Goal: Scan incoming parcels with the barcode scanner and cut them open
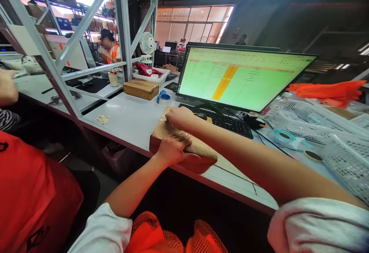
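Note:
A brown cardboard box point(201, 148) lies at the table's front edge, below the monitor. My left hand point(174, 149) grips its near side, with the fingers across the top and the thumb along the near edge. At the box's far left end is my right hand point(180, 115), its fingers curled closed against the top. Whatever those fingers hold, if anything, is hidden. Shiny clear tape seems to run over the top, partly covered by my hands. Behind the box are a black keyboard point(230, 124) and a mouse point(201, 116).
A monitor point(242, 76) stands behind the keyboard. Farther back are another cardboard box point(141, 88), a blue tape roll point(165, 97) and a white basket point(157, 77). Perforated baskets point(346, 164) and tape rolls point(284, 136) crowd the right. Co-workers sit left and behind the metal frame point(125, 34).

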A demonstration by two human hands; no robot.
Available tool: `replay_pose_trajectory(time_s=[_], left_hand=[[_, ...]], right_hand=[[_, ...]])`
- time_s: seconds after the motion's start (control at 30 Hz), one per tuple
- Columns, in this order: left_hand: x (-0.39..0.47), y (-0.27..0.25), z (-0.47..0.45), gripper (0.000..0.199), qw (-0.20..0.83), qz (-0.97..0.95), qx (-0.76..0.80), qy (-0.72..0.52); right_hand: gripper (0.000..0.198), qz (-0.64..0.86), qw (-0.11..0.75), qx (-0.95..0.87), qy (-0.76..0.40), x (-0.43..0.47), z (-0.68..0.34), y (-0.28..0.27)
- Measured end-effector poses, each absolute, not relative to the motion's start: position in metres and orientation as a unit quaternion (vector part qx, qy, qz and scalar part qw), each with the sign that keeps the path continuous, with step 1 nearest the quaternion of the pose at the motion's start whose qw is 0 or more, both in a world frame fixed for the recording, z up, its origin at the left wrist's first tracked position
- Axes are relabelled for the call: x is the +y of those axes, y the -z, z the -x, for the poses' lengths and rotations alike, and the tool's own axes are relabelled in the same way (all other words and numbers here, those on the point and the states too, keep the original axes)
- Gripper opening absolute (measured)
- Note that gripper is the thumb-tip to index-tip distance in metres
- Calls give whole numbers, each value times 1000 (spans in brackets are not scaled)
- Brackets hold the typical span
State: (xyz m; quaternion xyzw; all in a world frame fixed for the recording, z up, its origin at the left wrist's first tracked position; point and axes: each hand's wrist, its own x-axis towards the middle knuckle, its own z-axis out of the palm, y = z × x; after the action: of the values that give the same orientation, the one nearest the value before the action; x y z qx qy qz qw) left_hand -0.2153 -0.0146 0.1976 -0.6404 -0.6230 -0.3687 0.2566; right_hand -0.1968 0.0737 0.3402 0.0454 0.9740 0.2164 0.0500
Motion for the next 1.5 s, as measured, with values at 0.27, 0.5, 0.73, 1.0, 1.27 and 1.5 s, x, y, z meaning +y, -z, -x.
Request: replay_pose_trajectory(time_s=[0.27,0.5,0.73,1.0,1.27,1.5], left_hand=[[-8,-195,209,52,256,668,-572,401],[-4,-196,204,51,296,671,-524,434],[-1,-203,197,64,337,647,-510,456],[6,-200,198,64,414,641,-470,444],[-2,-200,199,64,411,647,-491,413],[-3,-197,197,67,361,640,-515,441]], right_hand=[[29,-185,134,939,-257,112,79,-340],[33,-243,119,930,-250,110,50,-335],[25,-234,32,952,-196,132,45,-329],[27,-274,-139,937,-168,184,4,-258],[29,-368,-225,895,-110,232,-24,-143],[37,-357,-233,904,14,257,-12,-137]])
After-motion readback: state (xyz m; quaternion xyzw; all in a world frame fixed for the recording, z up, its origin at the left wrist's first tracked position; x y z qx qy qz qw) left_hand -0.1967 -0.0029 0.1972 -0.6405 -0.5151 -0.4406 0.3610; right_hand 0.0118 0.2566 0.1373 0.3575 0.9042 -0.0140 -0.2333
